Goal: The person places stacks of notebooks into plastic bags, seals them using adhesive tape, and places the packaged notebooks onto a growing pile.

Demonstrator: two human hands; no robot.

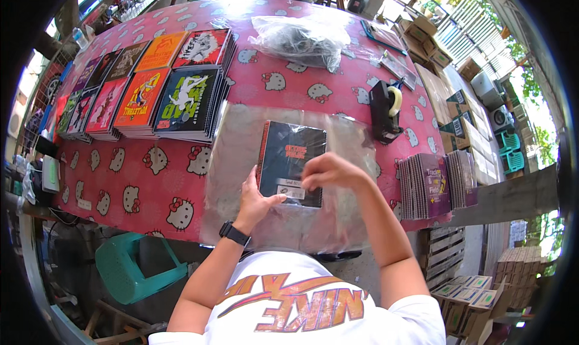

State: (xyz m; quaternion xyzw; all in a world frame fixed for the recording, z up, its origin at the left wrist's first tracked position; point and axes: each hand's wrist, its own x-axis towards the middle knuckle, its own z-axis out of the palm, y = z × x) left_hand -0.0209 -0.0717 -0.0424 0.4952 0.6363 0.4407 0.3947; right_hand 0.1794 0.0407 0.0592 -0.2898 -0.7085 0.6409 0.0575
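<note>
A dark-covered notebook stack (294, 143) with red lettering and a shiny clear wrap lies in front of me on a clear plastic sheet (232, 164). A white label (290, 192) sits near its lower edge. My left hand (258, 199) grips the stack's lower left corner, thumb on top by the label and fingers along the left side. Over the lower right part of the stack is my right hand (335, 172), its fingers curled in and close to the label. Whatever those fingers hold, if anything, is hidden. A black tape dispenser (384, 111) stands to the right of the sheet.
Several stacks of colourful spiral notebooks (187, 101) fill the table's left side. Purple spiral notebooks (425, 186) stand at the right edge. A plastic bag (301, 41) lies at the back. A green stool (136, 269) is below the table's left front edge.
</note>
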